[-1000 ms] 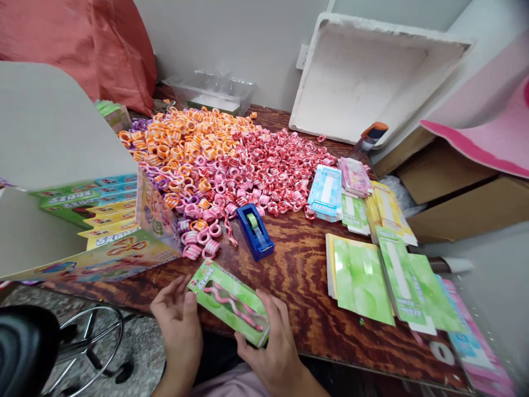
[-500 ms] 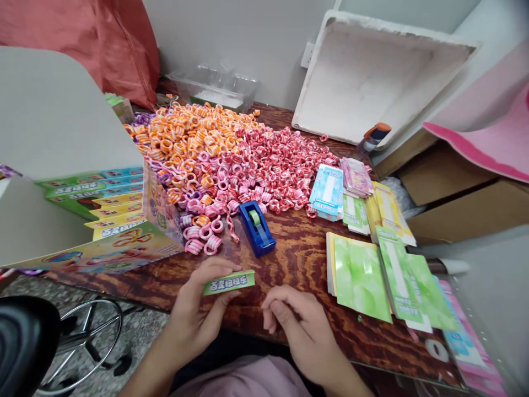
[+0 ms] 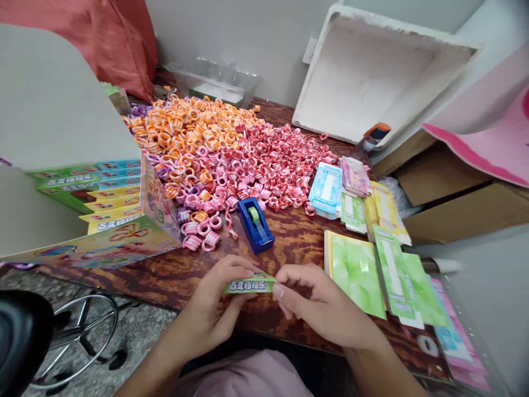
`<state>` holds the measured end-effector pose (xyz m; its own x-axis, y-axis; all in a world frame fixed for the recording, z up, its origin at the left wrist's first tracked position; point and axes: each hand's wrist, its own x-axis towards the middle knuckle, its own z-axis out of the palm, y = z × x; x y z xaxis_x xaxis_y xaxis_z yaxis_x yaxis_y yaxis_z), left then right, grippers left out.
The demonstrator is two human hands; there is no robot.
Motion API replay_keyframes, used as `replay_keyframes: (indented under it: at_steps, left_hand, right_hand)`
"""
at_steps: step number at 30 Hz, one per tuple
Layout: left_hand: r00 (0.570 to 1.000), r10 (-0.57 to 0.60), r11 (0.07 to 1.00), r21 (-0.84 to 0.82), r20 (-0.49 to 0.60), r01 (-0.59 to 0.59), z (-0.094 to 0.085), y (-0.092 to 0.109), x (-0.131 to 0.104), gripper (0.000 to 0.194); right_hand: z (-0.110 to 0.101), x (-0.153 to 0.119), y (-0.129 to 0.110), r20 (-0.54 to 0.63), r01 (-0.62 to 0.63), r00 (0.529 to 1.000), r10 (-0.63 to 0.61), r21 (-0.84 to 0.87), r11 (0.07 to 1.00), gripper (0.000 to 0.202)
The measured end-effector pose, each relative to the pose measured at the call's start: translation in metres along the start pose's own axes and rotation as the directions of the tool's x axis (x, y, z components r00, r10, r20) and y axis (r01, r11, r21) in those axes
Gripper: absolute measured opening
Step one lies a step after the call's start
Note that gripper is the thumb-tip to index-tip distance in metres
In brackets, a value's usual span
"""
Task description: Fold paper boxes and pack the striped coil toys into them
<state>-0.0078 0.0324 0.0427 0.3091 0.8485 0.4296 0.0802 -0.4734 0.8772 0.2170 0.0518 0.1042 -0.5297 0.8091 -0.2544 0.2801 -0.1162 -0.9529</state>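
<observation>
A small green box (image 3: 248, 286) is held up between two hands, near the front edge of the table (image 3: 295, 240).
Its printed strip runs left to right; the left part is gripped by the left hand (image 3: 217, 298), thumb below. The right end is met by the curled right hand's (image 3: 308, 298) fingertips; whether it is pinched there cannot be told. The full long axis is hidden.

green oblong box (image 3: 248, 286): smooth card | blue oblong tape dispenser (image 3: 257, 236): glossy plastic | brown flat tabletop (image 3: 297, 237): shiny wood | upper-left red bulging sack (image 3: 91, 44): matt, cloth-like
</observation>
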Motion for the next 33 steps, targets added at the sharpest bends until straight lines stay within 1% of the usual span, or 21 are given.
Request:
replay_keyframes:
  at_steps: [3, 5, 8, 11, 15, 16, 18, 19, 22, 24, 25, 27, 29, 33]
  left_hand:
    - [1.0, -0.002, 1.0, -0.016, -0.008, 0.002, 0.001, -0.001, 0.002, 0.045]
    - [1.0, -0.002, 1.0, -0.014, -0.007, 0.002, 0.002, -0.001, 0.003, 0.046]
    - [1.0, 0.002, 1.0, -0.015, 0.018, -0.002, 0.003, 0.0, 0.005, 0.047]
    - [1.0, 0.005, 1.0, -0.002, 0.027, -0.005, 0.004, 0.002, 0.005, 0.046]
    - [1.0, 0.01, 1.0, 0.017, 0.027, -0.011, 0.006, 0.003, 0.004, 0.05]
    - [0.999, 0.007, 1.0, 0.015, 0.033, -0.007, 0.007, 0.003, 0.004, 0.05]
    - [1.0, 0.003, 1.0, 0.015, 0.03, -0.004, 0.01, 0.003, 0.003, 0.052]
    - [1.0, 0.014, 1.0, 0.024, 0.011, -0.014, 0.012, 0.003, 0.003, 0.055]
    - [0.993, 0.106, 0.991, 0.088, -0.052, -0.102, 0.017, 0.001, 0.001, 0.064]
    - [0.989, 0.14, 0.98, 0.148, -0.035, -0.134, 0.02, 0.002, 0.001, 0.06]
    - [0.992, 0.127, 0.978, 0.172, -0.025, -0.121, 0.02, 0.003, 0.002, 0.054]
    - [0.997, 0.072, 0.979, 0.194, -0.027, -0.065, 0.02, 0.006, 0.003, 0.043]
    - [0.999, 0.036, 0.986, 0.165, -0.028, -0.03, 0.02, 0.01, 0.005, 0.035]
    - [1.0, 0.02, 0.996, 0.085, 0.017, -0.021, 0.021, 0.015, 0.007, 0.036]
  right_hand:
    - [-0.005, -0.004, -0.003, 0.036, 0.028, 0.999, -0.027, -0.031, 0.999, 0.033]
    - [-0.006, -0.005, -0.004, 0.05, 0.028, 0.998, -0.026, -0.03, 0.999, 0.035]
    - [-0.008, -0.003, -0.004, 0.055, 0.021, 0.998, -0.019, -0.035, 0.999, 0.04]
    - [-0.011, -0.002, -0.003, 0.065, 0.023, 0.998, -0.019, -0.057, 0.998, 0.04]
    - [-0.016, -0.005, -0.003, 0.144, 0.031, 0.989, -0.037, 0.046, 0.998, 0.041]
    - [-0.016, -0.005, -0.003, 0.148, 0.034, 0.988, -0.043, 0.064, 0.997, 0.042]
    - [-0.016, -0.004, 0.0, 0.121, 0.043, 0.991, -0.051, 0.071, 0.997, 0.04]
    - [-0.015, -0.003, 0.001, 0.097, 0.047, 0.994, -0.053, 0.071, 0.996, 0.039]
    - [-0.012, 0.0, 0.009, 0.047, 0.059, 0.997, -0.063, 0.077, 0.995, 0.036]
    - [-0.01, 0.0, 0.012, 0.034, 0.097, 0.994, -0.101, 0.087, 0.991, 0.036]
    - [-0.01, -0.001, 0.013, 0.034, 0.131, 0.99, -0.134, 0.091, 0.987, 0.035]
    - [-0.009, -0.004, 0.012, 0.027, 0.202, 0.979, -0.204, 0.066, 0.977, 0.032]
    - [-0.007, -0.008, 0.009, 0.015, 0.252, 0.968, -0.252, -0.009, 0.968, 0.028]
    - [-0.003, -0.012, 0.003, 0.019, 0.298, 0.954, -0.301, -0.196, 0.934, 0.025]
